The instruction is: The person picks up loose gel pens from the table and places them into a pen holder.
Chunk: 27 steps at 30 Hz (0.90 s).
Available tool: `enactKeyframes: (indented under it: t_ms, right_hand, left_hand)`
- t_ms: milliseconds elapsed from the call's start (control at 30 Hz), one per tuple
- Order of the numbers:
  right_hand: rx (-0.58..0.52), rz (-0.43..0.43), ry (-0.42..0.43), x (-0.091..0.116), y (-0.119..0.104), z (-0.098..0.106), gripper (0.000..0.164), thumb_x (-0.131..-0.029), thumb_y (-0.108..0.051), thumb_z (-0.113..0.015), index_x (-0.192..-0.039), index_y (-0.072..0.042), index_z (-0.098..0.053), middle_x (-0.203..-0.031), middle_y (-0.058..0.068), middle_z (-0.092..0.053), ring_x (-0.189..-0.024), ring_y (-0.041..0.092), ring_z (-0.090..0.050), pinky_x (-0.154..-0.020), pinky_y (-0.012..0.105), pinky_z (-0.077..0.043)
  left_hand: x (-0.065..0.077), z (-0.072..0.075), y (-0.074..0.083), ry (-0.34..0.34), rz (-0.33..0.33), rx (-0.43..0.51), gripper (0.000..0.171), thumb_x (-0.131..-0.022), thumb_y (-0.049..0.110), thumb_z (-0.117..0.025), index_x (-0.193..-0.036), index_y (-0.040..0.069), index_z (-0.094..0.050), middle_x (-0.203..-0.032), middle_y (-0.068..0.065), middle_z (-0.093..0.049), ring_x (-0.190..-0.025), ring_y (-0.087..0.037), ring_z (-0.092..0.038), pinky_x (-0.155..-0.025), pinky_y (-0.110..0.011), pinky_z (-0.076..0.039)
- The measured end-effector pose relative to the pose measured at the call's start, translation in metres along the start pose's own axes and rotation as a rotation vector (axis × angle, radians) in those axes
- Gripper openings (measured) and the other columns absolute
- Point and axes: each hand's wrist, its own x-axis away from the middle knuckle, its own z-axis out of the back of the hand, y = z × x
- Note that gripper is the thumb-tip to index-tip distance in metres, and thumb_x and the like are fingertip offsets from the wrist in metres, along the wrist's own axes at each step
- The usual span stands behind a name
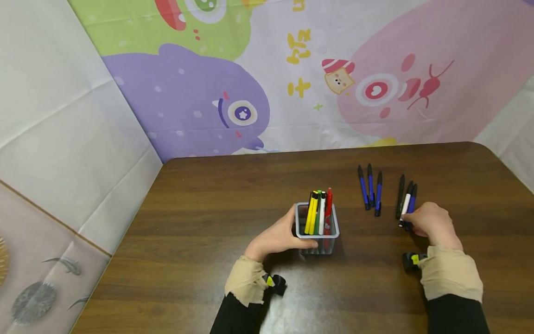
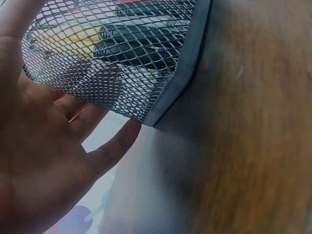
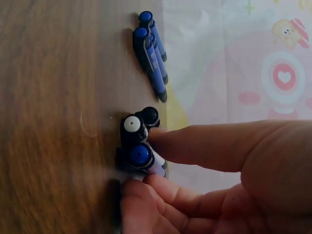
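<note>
My left hand [image 1: 273, 237] grips a mesh pen holder [image 1: 327, 247], its thumb across the near side and its fingers on the left wall. Yellow markers [image 1: 311, 215], a white marker [image 1: 321, 215], a green one and a red pen [image 1: 329, 204] stand in the holder. Over to the right, my right hand [image 1: 433, 225] pinches a white pen [image 3: 132, 124] and a blue pen [image 3: 140, 155] near their button ends, between thumb and fingers. A black pen [image 1: 400, 195] lies just left of them, close to the thumb.
Three blue pens [image 1: 371, 188] with black tips lie on the brown wooden table [image 1: 200, 222], between the holder and the right-hand pens. A cartoon-printed cloth [image 1: 292, 125] hangs along the table's far edge. White sheeting [image 1: 83, 106] rises on the left.
</note>
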Motion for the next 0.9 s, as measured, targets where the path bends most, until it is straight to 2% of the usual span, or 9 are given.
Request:
enactKeyframes:
  t_ms: [133, 267, 433, 567, 633, 667, 800, 900]
  right_hand:
    - [-0.02, -0.027, -0.018, 0.001, -0.002, 0.0, 0.048, -0.085, -0.026, -0.056, -0.099, 0.019, -0.053, -0.074, 0.018, -0.061, -0.057, 0.015, -0.06, -0.056, 0.03, -0.049]
    - [-0.034, -0.048, -0.03, 0.001, -0.003, -0.001, 0.047, -0.086, -0.027, -0.055, -0.099, 0.019, -0.053, -0.074, 0.017, -0.06, -0.056, 0.015, -0.06, -0.055, 0.029, -0.049]
    - [0.0, -0.043, -0.001, 0.004, -0.004, 0.0, 0.037, -0.086, -0.028, -0.05, -0.076, 0.007, -0.057, -0.058, 0.005, -0.059, -0.05, 0.013, -0.058, -0.052, 0.028, -0.045]
    - [0.082, -0.013, 0.066, 0.008, -0.006, 0.005, 0.042, -0.087, -0.032, -0.045, -0.06, -0.002, -0.058, -0.051, 0.002, -0.057, -0.052, 0.018, -0.057, -0.054, 0.032, -0.041]
    - [0.121, -0.005, 0.106, 0.011, -0.008, 0.008, 0.046, -0.087, -0.032, -0.043, -0.056, -0.002, -0.058, -0.053, 0.007, -0.058, -0.059, 0.026, -0.057, -0.057, 0.036, -0.042]
    - [0.135, -0.002, 0.131, 0.012, -0.009, 0.01, 0.048, -0.088, -0.032, -0.042, -0.058, 0.001, -0.059, -0.058, 0.013, -0.059, -0.063, 0.032, -0.057, -0.059, 0.04, -0.043]
    - [0.14, 0.001, 0.25, 0.018, -0.014, 0.015, 0.051, -0.088, -0.032, -0.042, -0.073, 0.015, -0.058, -0.08, 0.036, -0.056, -0.077, 0.052, -0.053, -0.061, 0.049, -0.043]
    - [0.109, 0.015, 0.346, 0.023, -0.018, 0.016, 0.05, -0.087, -0.031, -0.045, -0.082, 0.017, -0.06, -0.089, 0.04, -0.056, -0.078, 0.056, -0.052, -0.057, 0.05, -0.042]
  left_hand:
    - [0.0, 0.0, 0.0, -0.001, -0.002, 0.0, 0.077, -0.073, 0.021, -0.076, -0.132, 0.024, -0.027, -0.11, 0.0, -0.055, -0.096, -0.009, -0.055, -0.086, -0.027, -0.043]
    - [0.0, 0.0, 0.0, 0.002, 0.003, -0.011, 0.077, -0.073, 0.022, -0.077, -0.132, 0.024, -0.027, -0.11, 0.0, -0.055, -0.095, -0.009, -0.055, -0.086, -0.027, -0.043]
    - [0.0, 0.0, -0.001, 0.001, 0.005, -0.011, 0.077, -0.073, 0.022, -0.077, -0.131, 0.023, -0.027, -0.11, 0.0, -0.056, -0.095, -0.009, -0.055, -0.086, -0.027, -0.043]
    - [0.0, 0.0, -0.001, 0.003, 0.0, -0.012, 0.077, -0.073, 0.022, -0.077, -0.131, 0.023, -0.027, -0.111, 0.0, -0.055, -0.096, -0.01, -0.055, -0.086, -0.027, -0.043]
    - [-0.001, 0.001, -0.001, 0.003, -0.001, -0.014, 0.077, -0.073, 0.022, -0.077, -0.131, 0.023, -0.027, -0.111, 0.0, -0.054, -0.096, -0.01, -0.055, -0.087, -0.027, -0.043]
    - [-0.001, 0.001, -0.001, 0.004, 0.003, -0.018, 0.078, -0.072, 0.022, -0.077, -0.132, 0.023, -0.027, -0.111, 0.0, -0.054, -0.096, -0.01, -0.054, -0.086, -0.027, -0.043]
    - [-0.001, 0.001, 0.0, 0.0, 0.007, -0.019, 0.078, -0.073, 0.022, -0.077, -0.132, 0.023, -0.027, -0.112, 0.0, -0.054, -0.097, -0.01, -0.054, -0.087, -0.027, -0.043]
    - [-0.001, 0.0, 0.0, 0.001, 0.008, -0.022, 0.078, -0.072, 0.022, -0.077, -0.132, 0.023, -0.027, -0.112, 0.0, -0.054, -0.097, -0.011, -0.054, -0.087, -0.027, -0.043]
